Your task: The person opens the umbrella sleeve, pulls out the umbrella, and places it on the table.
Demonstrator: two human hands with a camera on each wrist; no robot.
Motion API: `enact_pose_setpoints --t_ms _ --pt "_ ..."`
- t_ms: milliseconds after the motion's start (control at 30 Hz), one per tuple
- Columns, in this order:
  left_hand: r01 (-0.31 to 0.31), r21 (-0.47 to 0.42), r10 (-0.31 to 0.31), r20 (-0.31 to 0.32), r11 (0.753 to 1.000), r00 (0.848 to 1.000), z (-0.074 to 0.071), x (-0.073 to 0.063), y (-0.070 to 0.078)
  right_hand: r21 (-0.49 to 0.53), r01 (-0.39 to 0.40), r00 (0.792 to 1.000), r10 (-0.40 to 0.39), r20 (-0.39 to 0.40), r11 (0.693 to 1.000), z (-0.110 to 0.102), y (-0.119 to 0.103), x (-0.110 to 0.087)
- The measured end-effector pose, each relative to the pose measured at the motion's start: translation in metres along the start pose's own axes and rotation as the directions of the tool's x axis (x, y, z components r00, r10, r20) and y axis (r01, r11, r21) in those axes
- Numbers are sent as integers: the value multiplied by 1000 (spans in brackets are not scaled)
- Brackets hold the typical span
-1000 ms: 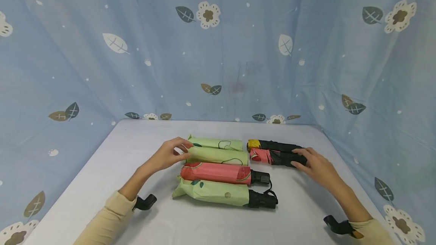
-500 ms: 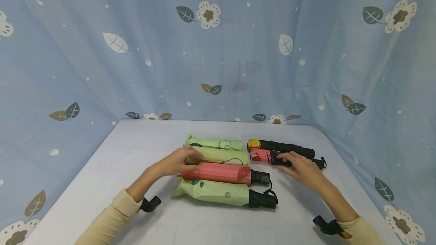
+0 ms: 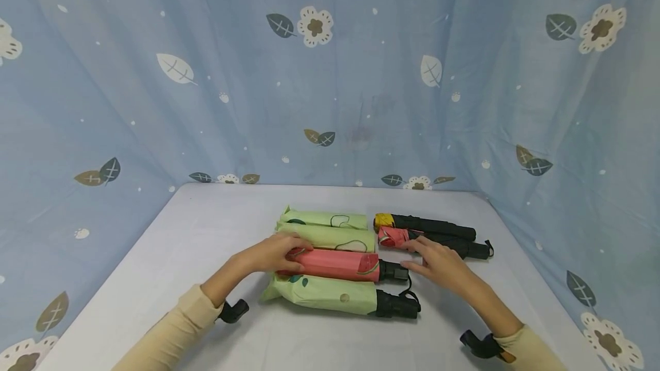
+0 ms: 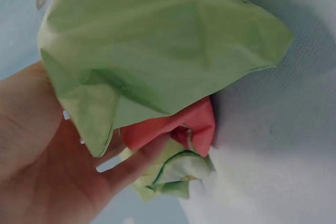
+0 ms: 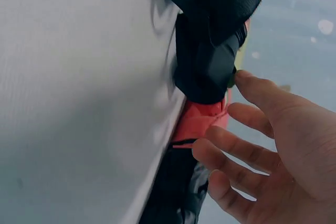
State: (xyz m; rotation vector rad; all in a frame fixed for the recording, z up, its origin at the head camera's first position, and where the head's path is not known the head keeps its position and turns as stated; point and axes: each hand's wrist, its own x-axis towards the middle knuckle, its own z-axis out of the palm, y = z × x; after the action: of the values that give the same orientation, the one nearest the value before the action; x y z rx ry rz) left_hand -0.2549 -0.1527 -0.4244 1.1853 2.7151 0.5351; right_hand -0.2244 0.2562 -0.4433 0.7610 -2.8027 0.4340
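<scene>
A pale blue curtain printed with leaves and flowers hangs beyond both my hands, and a white table spreads underneath them. Beige sleeves run back from my wrists toward me.

Of the folded umbrellas lying here, the green umbrella with a black end is on the near side of my left hand. The red umbrella stretches from under that hand toward my right one. Just beyond my left fingers lies a plain green umbrella, with the farthest green umbrella past it. On the far side of my right hand are the red-and-black umbrella and, beyond that, the yellow-and-black umbrella.

My left hand grips the sleeved end of the red umbrella, thumb on the near side, fingers curved over the far side. My right hand is loosely spread, holding nothing, its thumb just beside the red umbrella's black handle; from these angles I can't quite tell whether they touch.

A small black device sits at my left wrist, and a thin black cord loops on the near side of my right thumb.
</scene>
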Motion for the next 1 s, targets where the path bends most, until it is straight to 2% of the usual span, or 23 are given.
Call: enact_pose_setpoints --t_ms 300,500,600,733,1000 --pt "53 79 -56 29 995 998 5 6 4 19 53 997 -54 57 998 8 -6 5" --pt "71 101 -76 47 992 996 3 9 7 51 61 989 -67 129 997 8 -8 5" --pt "66 104 -72 58 992 996 2 11 8 73 60 981 -72 181 996 9 -9 6" --pt "66 120 -75 77 991 994 3 14 8 40 64 973 -71 221 997 12 -11 7" --pt "22 171 -32 54 985 998 6 17 5 12 70 976 -71 206 997 11 -15 6"
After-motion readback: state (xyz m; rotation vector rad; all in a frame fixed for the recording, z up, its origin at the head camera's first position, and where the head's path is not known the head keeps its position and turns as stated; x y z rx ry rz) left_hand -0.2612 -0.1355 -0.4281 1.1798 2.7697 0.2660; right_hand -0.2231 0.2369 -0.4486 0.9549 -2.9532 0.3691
